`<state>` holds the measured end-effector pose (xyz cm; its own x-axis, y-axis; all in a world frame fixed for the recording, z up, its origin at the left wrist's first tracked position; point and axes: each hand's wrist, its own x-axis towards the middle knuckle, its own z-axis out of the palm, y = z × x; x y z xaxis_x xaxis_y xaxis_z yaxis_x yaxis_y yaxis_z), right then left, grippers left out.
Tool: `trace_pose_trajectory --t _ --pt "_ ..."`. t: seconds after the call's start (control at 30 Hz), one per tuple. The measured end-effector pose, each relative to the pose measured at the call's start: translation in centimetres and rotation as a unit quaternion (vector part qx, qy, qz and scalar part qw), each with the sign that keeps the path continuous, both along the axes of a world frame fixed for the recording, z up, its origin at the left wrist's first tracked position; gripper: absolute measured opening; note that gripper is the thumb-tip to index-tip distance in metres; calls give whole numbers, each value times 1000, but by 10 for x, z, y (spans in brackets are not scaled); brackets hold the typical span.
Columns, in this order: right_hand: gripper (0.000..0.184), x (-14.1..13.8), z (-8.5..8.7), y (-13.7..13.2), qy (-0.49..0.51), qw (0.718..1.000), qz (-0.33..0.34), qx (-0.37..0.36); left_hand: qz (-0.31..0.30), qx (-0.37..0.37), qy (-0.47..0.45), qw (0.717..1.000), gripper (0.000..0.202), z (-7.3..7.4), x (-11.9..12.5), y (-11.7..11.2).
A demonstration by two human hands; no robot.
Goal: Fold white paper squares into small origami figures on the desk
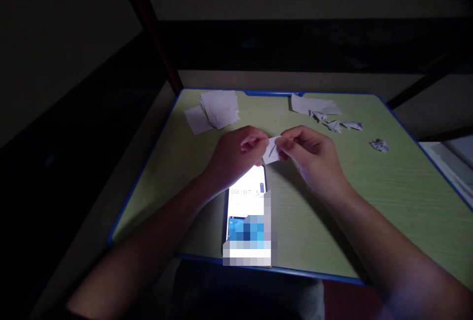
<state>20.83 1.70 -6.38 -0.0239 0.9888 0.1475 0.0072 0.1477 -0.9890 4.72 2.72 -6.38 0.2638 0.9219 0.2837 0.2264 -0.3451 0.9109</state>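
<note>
Our left hand (236,155) and right hand (318,157) pinch a small white paper (272,151) between thumb and fingertips, a two-sided grip probably meant to control its edges, just beyond a lit phone (242,207). The phone lies face up on the green surface (295,231), likely so we can read its screen, where "00:07:5" shows beside a pixelated patch; we make out no brand. Farther away, a paper stack (221,108) lies left, and a loose sheet (318,105), folded pieces (333,126) and a crumpled clump (380,145) lie right, seemingly sorted apart.
</note>
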Motion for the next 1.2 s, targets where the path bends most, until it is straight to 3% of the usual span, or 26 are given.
trace_pose_trajectory --t 0.2,0.53,0.83,1.2 --pt "9 1 -2 0 -20 1000 -6 -7 48 81 79 992 11 -12 -4 0" --pt "8 0 -6 2 -5 1000 -6 0 87 199 135 967 4 -10 -7 -1" --pt "9 0 -7 3 6 1000 -8 -23 87 193 157 965 10 -11 -8 -1" --pt "10 3 -13 5 24 999 4 -45 83 219 119 965 9 -10 -9 1"
